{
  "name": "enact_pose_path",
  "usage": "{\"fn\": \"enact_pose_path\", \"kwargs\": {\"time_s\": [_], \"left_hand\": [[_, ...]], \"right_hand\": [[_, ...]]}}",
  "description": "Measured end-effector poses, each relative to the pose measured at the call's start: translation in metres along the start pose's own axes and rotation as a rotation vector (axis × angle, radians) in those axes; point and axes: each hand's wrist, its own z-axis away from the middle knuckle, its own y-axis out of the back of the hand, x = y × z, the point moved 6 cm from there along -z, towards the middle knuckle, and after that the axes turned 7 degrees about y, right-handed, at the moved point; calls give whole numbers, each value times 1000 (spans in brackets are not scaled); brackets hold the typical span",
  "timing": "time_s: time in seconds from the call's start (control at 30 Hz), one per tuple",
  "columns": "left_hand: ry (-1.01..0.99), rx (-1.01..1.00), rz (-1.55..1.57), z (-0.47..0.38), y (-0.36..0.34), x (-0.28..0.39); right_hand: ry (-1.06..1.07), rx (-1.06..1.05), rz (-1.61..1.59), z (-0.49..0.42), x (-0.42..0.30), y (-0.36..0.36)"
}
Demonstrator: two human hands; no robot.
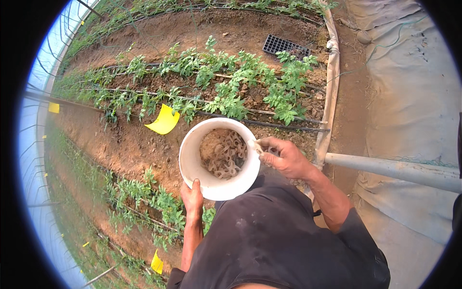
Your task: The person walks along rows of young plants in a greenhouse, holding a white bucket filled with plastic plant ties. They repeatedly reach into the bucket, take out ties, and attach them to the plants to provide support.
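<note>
A white plastic bucket (pixel 190 171) is held against the front of my body, its mouth facing up. My left hand (pixel 192 198) grips the near-left rim, the thumb over the edge. Inside lie many small ring-shaped plastic plant clips (pixel 231 155) beside a brownish lump (pixel 212 143) that I cannot identify. At the right of the rim, my right hand (pixel 285 157) pinches a pale plastic clip (pixel 257 147) between thumb and fingers. More clips (pixel 273 150) show in the curl of that hand.
Staked-out rows of young tomato plants (pixel 223 97) run along drip lines (pixel 285 125). Yellow sticky cards (pixel 163 120) hang among them. A black seedling tray (pixel 285 45) lies on the soil. To the right are a pale hose (pixel 330 79), a grey pipe (pixel 393 172) and ground sheeting (pixel 411 108).
</note>
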Motion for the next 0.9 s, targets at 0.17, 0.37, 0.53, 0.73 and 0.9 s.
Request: {"fn": "enact_pose_path", "kwargs": {"time_s": [0.17,0.37,0.53,0.73,0.9], "left_hand": [[-22,0,27,-12,0,26],[88,41,79,-19,19,14],[247,95,71,-26,39,-1],[281,111,29,-21,56,-5],[314,118,-49,-11,48,15]], "right_hand": [[-159,635,674,61,83,181],[-222,736,743,65,145,270],[-199,694,724,41,139,275],[-139,650,849,23,120,263],[-95,599,1063,12,111,258]]}}
